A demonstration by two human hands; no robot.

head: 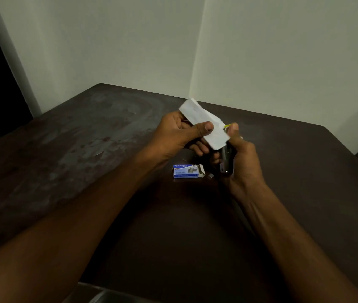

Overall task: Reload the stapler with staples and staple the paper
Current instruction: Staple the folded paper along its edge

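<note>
My left hand pinches a folded white paper between thumb and fingers, above the table. My right hand grips a small dark stapler, held upright with the thumb pressing on its top near a yellow tip. The paper's right end sits at the stapler's mouth, partly hidden by my thumb. On the table just below the hands lies a blue staple box with its flap open.
A small strip of loose staples lies right of the box. The dark brown table has worn patches on the left and meets pale walls at a corner behind the hands.
</note>
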